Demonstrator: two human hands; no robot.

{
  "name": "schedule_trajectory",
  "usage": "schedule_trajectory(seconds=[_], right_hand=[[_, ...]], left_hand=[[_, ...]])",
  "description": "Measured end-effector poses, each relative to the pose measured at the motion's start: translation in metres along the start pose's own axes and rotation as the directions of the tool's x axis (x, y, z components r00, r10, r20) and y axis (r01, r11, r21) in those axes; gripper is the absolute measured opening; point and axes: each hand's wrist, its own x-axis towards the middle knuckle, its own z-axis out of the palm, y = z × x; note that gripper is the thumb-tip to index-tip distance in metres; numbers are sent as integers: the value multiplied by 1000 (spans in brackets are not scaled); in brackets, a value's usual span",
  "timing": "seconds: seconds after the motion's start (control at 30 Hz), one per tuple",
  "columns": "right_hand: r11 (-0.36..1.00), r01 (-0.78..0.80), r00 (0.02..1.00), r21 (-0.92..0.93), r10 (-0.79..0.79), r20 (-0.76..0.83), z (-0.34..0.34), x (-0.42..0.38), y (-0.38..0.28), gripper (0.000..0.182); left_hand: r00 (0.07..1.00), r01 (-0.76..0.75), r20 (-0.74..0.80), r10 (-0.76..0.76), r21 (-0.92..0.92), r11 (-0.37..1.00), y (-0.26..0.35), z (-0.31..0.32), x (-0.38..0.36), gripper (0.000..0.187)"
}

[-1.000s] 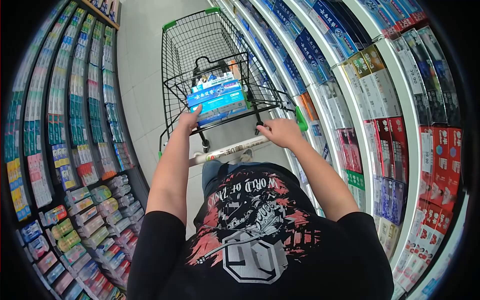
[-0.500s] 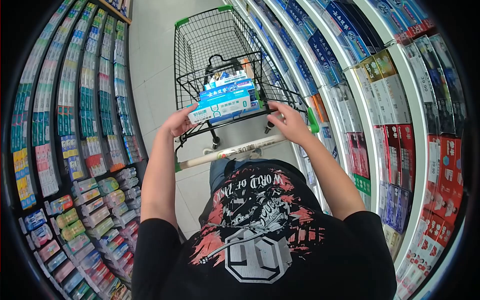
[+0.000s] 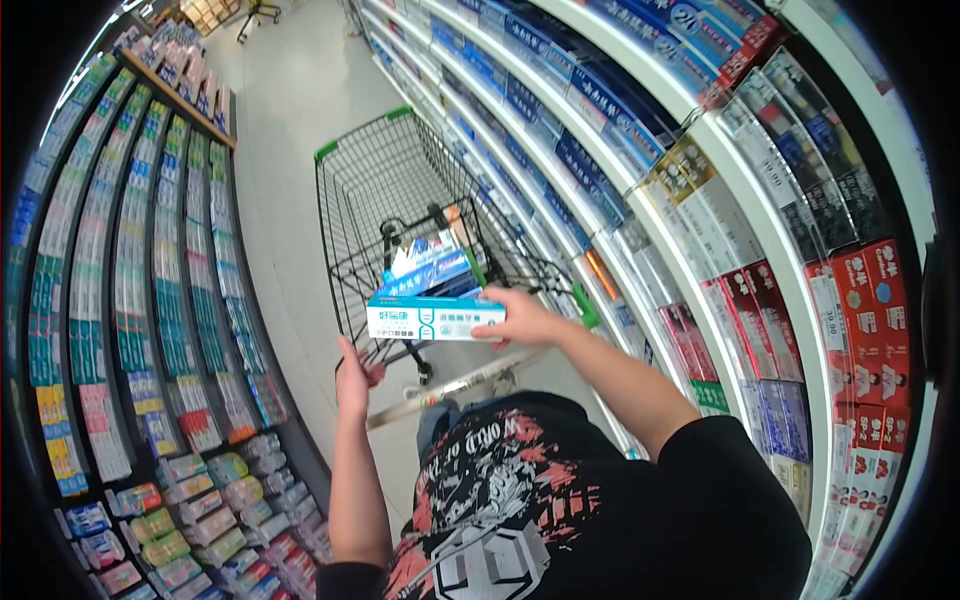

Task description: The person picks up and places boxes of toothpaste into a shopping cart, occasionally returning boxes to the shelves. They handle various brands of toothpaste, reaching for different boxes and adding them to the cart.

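Observation:
A white and light-blue box is gripped at its right end by my right hand, in front of the cart's near end. Beside the box's left end, my left hand is apart from it, fingers spread and holding nothing. Behind the held box, a blue box and other small packages lie in the black wire shopping cart with green corners. The pale cart handle crosses below both hands.
Shelves of toothbrush packs stand on the left, above bagged goods. White shelves of blue, gold and red boxes curve along the right. Tiled floor runs beside the cart.
My right hand has moved left and taken hold of the white and light-blue box. My left hand has left the box. The view has shifted, and the cart appears lower and further left.

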Motion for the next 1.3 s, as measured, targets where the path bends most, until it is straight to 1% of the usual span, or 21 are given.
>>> schedule_trajectory(seconds=[0.03, 0.1, 0.13, 0.2, 0.3, 0.33, 0.4, 0.43, 0.5, 0.6, 0.7, 0.77, 0.83, 0.87, 0.9, 0.97, 1.03, 1.07, 1.17, 1.23, 1.3], right_hand=[[999, 27, 999, 37, -25, -37, 4, -4, 9, 62], [918, 242, 937, -313, -305, -171, 8, -9, 39, 60], [930, 203, 935, -308, -277, -220, 13, -16, 41, 57], [931, 150, 929, -333, -248, -275, 21, -24, 41, 57], [919, 77, 903, -387, -229, -364, 27, -23, 46, 57], [908, 6, 888, -419, -198, -416, 29, -20, 45, 55], [867, -97, 855, -489, -179, -487, 33, -17, 43, 53], [868, -90, 855, -488, -184, -484, 35, -18, 44, 53], [747, -112, 865, -655, -252, -435, 40, -21, 47, 51], [680, -30, 835, -733, -386, -392, 48, -26, 57, 50], [677, -15, 794, -736, -439, -420, 54, -34, 58, 50], [678, -57, 790, -733, -418, -447, 60, -39, 57, 49], [676, -104, 785, -729, -395, -477, 70, -49, 60, 49], [677, -119, 770, -726, -399, -498, 74, -52, 62, 49], [695, -118, 775, -709, -381, -503, 79, -55, 65, 49], [731, -110, 784, -674, -353, -511, 87, -61, 65, 48], [759, -142, 773, -636, -317, -550, 100, -75, 63, 47], [736, -155, 773, -659, -325, -545, 105, -80, 65, 50], [710, -183, 788, -679, -308, -534, 118, -96, 69, 53], [709, -199, 799, -677, -282, -531, 127, -109, 71, 52], [721, -174, 767, -671, -329, -552, 142, -129, 77, 51]], left_hand=[[991, -79, -79, 109, 309, 948, -8, -2, -5, 95], [969, -127, -104, 222, 563, 817, -10, 7, -25, 86], [966, -136, -107, 234, 561, 817, -14, 15, -31, 86], [994, -44, -27, 110, 802, 595, -14, 30, -40, 74], [998, -36, 5, 55, 821, 569, 1, 38, -42, 72], [999, 1, 29, -43, 820, 572, 1, 36, -38, 73], [995, -3, 59, -79, 821, 572, -2, 36, -31, 74], [988, -2, 90, -127, 825, 566, -5, 35, -29, 74], [981, 5, 105, -165, 830, 558, -11, 34, -22, 75], [965, -21, 158, -208, 842, 539, -21, 34, -16, 75], [951, -72, 222, -214, 835, 546, -35, 32, -10, 76], [956, -102, 224, -189, 857, 505, -42, 33, -15, 61], [861, -453, 505, -65, 818, 355, -87, 18, 12, 48], [839, -498, 538, -81, 820, 282, -93, 15, 14, 47], [884, -364, 454, -108, 816, 449, -103, 14, 17, 45], [907, -235, 387, -167, 792, 564, -125, 9, 35, 44], [916, -105, 347, -203, 693, 714, -115, 7, 11, 45], [921, -182, 370, -124, 686, 704, -121, 4, 10, 48], [952, -125, 290, -96, 658, 742, -128, 3, -6, 52], [970, -164, 241, -24, 726, 668, -134, 2, -23, 65], [973, -192, 229, 16, 776, 600, -145, -2, -38, 68]])
